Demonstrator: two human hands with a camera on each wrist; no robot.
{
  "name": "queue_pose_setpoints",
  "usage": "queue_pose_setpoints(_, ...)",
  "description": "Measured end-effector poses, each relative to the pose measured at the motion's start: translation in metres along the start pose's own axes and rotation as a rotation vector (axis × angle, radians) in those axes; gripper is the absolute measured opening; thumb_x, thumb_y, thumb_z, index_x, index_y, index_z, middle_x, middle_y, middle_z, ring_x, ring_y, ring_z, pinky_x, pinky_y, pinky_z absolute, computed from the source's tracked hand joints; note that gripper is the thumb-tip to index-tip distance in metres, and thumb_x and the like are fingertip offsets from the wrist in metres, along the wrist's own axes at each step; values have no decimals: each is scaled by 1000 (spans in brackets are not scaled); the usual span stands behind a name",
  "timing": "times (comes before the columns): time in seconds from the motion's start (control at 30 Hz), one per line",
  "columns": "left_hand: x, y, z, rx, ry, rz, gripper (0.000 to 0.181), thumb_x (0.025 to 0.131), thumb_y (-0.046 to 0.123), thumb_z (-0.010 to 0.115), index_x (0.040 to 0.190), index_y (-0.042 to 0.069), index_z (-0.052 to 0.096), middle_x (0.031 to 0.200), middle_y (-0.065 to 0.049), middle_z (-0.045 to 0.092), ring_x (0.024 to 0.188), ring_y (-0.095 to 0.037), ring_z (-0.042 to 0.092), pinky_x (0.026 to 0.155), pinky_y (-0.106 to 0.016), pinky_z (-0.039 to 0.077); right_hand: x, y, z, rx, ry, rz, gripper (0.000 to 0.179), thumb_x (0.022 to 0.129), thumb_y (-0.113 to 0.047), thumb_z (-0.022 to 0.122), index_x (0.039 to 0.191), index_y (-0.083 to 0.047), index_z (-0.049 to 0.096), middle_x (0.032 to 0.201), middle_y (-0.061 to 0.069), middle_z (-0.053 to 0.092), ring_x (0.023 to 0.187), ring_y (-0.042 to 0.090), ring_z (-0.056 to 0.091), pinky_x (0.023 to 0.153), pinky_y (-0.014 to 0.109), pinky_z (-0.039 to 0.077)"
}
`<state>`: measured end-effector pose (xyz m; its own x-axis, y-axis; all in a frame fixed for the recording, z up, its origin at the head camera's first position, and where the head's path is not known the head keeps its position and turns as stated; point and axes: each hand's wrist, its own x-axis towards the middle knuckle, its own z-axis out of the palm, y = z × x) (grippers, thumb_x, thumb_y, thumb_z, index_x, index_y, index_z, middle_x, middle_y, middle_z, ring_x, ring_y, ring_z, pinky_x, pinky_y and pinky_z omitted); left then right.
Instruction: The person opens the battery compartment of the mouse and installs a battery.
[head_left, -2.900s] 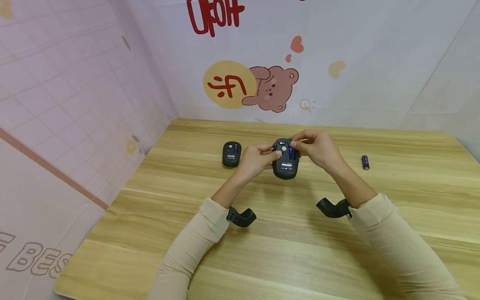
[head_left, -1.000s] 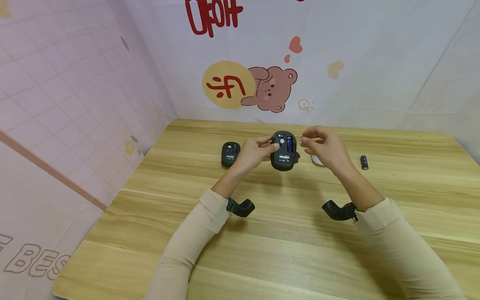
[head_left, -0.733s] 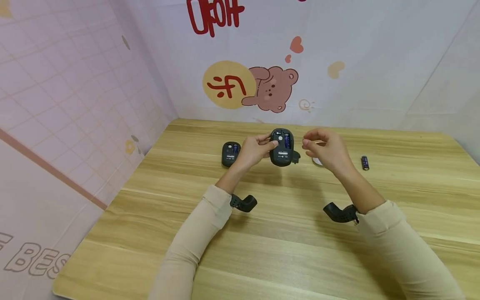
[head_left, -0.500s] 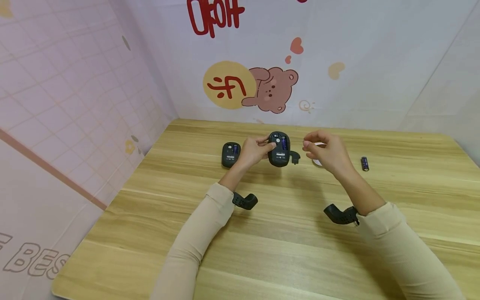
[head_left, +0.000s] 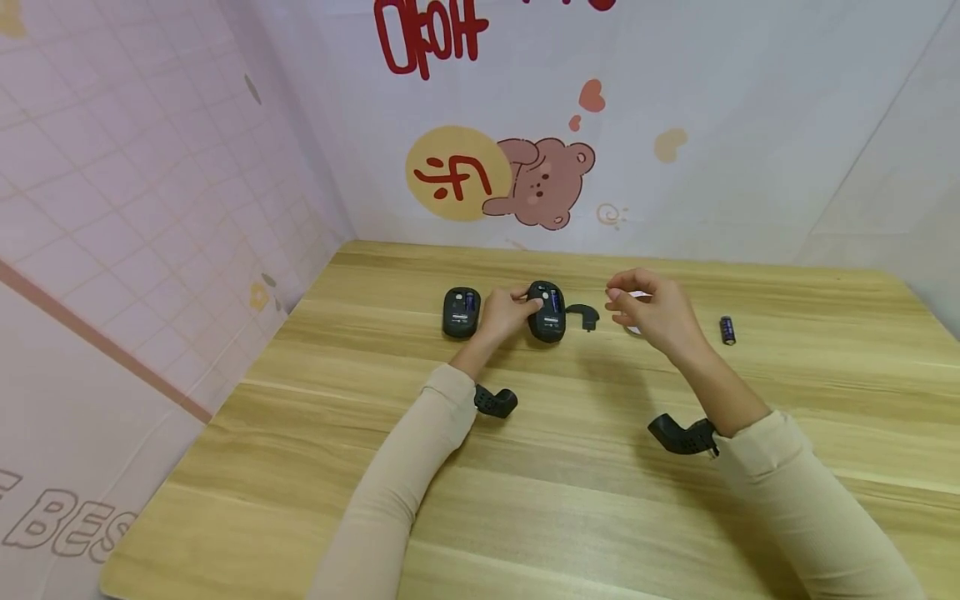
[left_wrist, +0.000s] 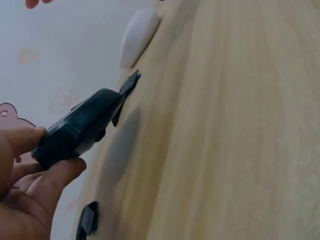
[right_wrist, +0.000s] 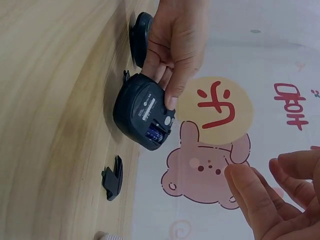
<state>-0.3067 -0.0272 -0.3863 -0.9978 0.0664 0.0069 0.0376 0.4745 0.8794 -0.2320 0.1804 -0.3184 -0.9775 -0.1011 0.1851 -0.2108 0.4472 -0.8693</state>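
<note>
Outer mouse: black wireless mouse (head_left: 455, 327), underside up on the wooden tabletop (head_left: 540, 500), just beside the left hand; not held.
Left hand: left hand (head_left: 504, 316) grasps a second mouse by its left edge, thumb on the underside.
Held mouse: optical mouse (head_left: 548, 323), between the hands, clear of the tabletop—its shadow shows in the left wrist view. Underside visible, battery bay uncovered, blue battery (right_wrist: 156, 134) inside.
Mouse bearing: bay end points toward the wall, leaning slightly left; long axis runs away from the person.
Battery cover: black curved cover (head_left: 583, 313), on the tabletop just right of the held mouse. Long axis roughly crosswise to the mouse's; tab points toward the person.
Nearer hand: right fingertips, judged from the head view—height above the cover uncertain.
White item: domed white object (left_wrist: 140, 37), probably another mouse, partly behind the right hand.
Right hand: right hand (head_left: 657, 317) raised, fingers loosely bent, thumb apart; nothing visible in its grip.
Spare cell: loose battery (head_left: 727, 331), right of that hand, long axis pointing roughly away from the person.
</note>
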Motion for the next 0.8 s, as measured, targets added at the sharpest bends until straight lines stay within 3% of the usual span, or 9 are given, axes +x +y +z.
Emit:
queue_pose_setpoints(0.17, 4, -5, 4, 47, 0, 7, 42, 88, 23, 65, 125, 5, 58, 114, -11, 63, 99, -17, 62, 67, -20, 49, -1, 1, -2, -13, -7, 2, 24, 97, -12, 49, 113, 5, 56, 109, 21, 59, 91, 24, 65, 70, 24, 54)
queue_pose_setpoints(0.4, 8, -5, 9, 112, 0, 34, 40, 90, 22, 62, 125, 3, 57, 122, -10, 58, 105, -18, 58, 71, -21, 48, 0, 1, -4, -18, -8, 18, 23, 98, -8, 45, 112, 6, 56, 107, 21, 59, 83, 9, 64, 71, 29, 55)
queue_pose_setpoints(0.43, 10, -4, 10, 123, 7, 32, 39, 90, 22, 62, 124, 3, 58, 123, -9, 58, 99, -16, 61, 68, -21, 47, 0, 1, -5, -21, -8, 13, 23, 98, -8, 45, 111, 7, 56, 106, 21, 60, 82, 8, 64, 71, 30, 55)
queue_pose_setpoints(0.53, 12, -4, 13, 178, 25, 31, 35, 91, 21, 61, 122, 4, 60, 122, -8, 58, 99, -15, 61, 70, -21, 49, 1, 2, -6, -18, -5, 7, 22, 97, -7, 44, 110, 6, 57, 104, 20, 60, 80, 7, 63, 70, 30, 55)
queue_pose_setpoints(0.63, 14, -2, 14, 243, 28, 34, 32, 91, 21, 60, 119, 4, 62, 120, -8, 60, 101, -17, 61, 78, -26, 52, 1, 3, -8, -22, 3, 8, 21, 97, -6, 45, 109, 6, 57, 104, 20, 60, 81, 9, 64, 69, 28, 56)
queue_pose_setpoints(0.67, 14, -2, 14, 267, 26, 38, 32, 92, 21, 60, 119, 4, 63, 120, -9, 60, 109, -19, 57, 82, -28, 51, 1, 4, -8, -21, 6, 12, 21, 97, -6, 45, 108, 5, 58, 104, 20, 60, 82, 11, 64, 69, 28, 56)
queue_pose_setpoints(0.8, 16, 0, 14, 337, 12, 44, 32, 92, 21, 59, 118, 3, 63, 119, -9, 60, 108, -19, 57, 83, -29, 51, 2, 4, -11, -24, 9, 35, 21, 97, -4, 43, 109, 5, 58, 106, 20, 60, 86, 18, 65, 69, 25, 55)
